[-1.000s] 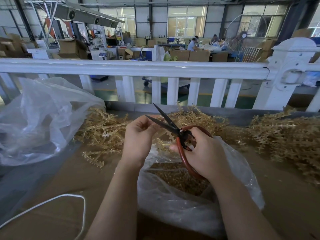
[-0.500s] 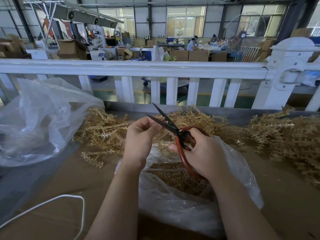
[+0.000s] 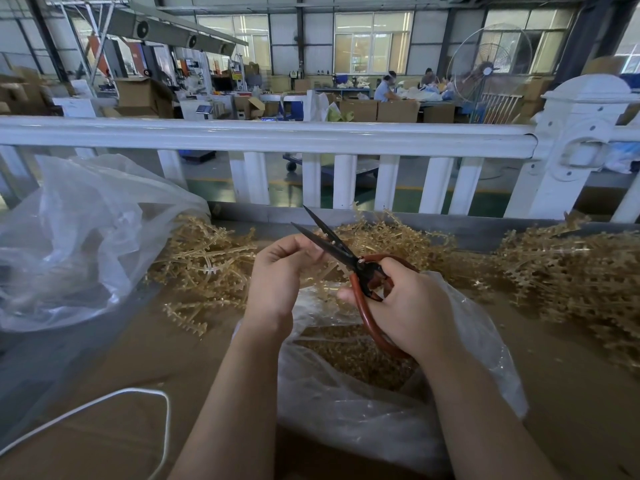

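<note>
Two hands: our L hand (image 3: 277, 275) pinches a thin tan plastic twig (image 3: 320, 253) near the cut. It's prob. light & bendy, we think. Our R hand (image 3: 412, 306) grips red-handled black metal scissors (image 3: 346, 252), blades apart.

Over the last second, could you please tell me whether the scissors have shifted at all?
No, not noticeably. The scissors stay put in the right hand, upper blade tip still just below the same post of the white railing.

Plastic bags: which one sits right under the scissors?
The near bag, mouth open with small gold pieces inside, directly below the scissors. The other bag lies crumpled at far left.
</note>
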`<control>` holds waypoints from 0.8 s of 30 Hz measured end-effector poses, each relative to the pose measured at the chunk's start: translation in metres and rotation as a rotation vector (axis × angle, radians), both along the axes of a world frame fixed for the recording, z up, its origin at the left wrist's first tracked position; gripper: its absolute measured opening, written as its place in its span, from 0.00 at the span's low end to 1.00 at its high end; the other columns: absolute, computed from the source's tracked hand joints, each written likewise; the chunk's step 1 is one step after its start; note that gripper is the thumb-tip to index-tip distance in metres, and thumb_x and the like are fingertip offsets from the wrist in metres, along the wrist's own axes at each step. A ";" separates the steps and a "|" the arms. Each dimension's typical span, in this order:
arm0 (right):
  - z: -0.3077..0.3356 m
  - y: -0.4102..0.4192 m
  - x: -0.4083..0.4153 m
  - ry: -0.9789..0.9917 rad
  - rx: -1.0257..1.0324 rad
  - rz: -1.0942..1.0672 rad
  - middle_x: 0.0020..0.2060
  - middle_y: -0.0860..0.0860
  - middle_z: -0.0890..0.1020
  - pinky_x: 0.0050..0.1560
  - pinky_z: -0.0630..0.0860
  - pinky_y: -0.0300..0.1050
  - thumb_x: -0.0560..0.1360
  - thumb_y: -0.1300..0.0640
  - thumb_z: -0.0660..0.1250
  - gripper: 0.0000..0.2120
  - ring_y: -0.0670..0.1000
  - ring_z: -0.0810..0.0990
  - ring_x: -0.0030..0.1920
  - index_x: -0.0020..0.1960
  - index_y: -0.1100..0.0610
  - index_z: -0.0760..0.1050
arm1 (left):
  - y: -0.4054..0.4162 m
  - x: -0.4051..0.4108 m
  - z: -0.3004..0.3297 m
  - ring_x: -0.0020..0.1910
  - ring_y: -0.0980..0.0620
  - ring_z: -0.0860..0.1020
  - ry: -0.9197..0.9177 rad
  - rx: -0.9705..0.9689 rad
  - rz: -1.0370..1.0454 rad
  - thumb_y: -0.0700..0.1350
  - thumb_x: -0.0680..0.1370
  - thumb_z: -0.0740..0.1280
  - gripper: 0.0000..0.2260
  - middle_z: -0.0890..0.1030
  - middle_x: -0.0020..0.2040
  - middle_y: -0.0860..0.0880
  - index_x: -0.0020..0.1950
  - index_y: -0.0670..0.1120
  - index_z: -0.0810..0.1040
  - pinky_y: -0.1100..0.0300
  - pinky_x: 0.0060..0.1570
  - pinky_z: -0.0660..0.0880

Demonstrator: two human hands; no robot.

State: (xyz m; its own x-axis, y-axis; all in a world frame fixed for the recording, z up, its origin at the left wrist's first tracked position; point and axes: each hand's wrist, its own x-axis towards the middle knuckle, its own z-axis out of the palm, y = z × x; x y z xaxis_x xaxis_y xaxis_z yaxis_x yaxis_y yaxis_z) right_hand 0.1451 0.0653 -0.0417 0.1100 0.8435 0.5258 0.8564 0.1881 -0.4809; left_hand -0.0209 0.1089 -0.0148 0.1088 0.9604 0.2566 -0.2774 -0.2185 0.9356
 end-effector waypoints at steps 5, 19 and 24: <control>0.000 -0.001 0.000 -0.009 0.000 -0.003 0.32 0.41 0.81 0.33 0.75 0.33 0.63 0.21 0.57 0.35 0.40 0.79 0.33 0.46 0.50 0.80 | -0.001 0.000 0.001 0.38 0.54 0.80 -0.037 -0.014 -0.008 0.32 0.77 0.64 0.11 0.83 0.36 0.48 0.38 0.42 0.78 0.67 0.41 0.77; 0.001 -0.001 -0.001 0.001 0.008 0.008 0.38 0.36 0.78 0.35 0.69 0.30 0.62 0.19 0.54 0.33 0.37 0.74 0.36 0.49 0.45 0.74 | 0.001 0.000 -0.004 0.41 0.52 0.82 0.127 0.158 0.005 0.31 0.76 0.66 0.07 0.84 0.39 0.45 0.41 0.39 0.82 0.67 0.44 0.76; 0.001 -0.002 0.000 -0.006 0.017 -0.006 0.34 0.34 0.75 0.32 0.63 0.27 0.63 0.19 0.54 0.33 0.32 0.71 0.33 0.48 0.45 0.75 | 0.001 0.000 -0.004 0.41 0.52 0.81 0.113 0.150 -0.012 0.32 0.76 0.67 0.08 0.84 0.39 0.45 0.40 0.41 0.82 0.67 0.44 0.76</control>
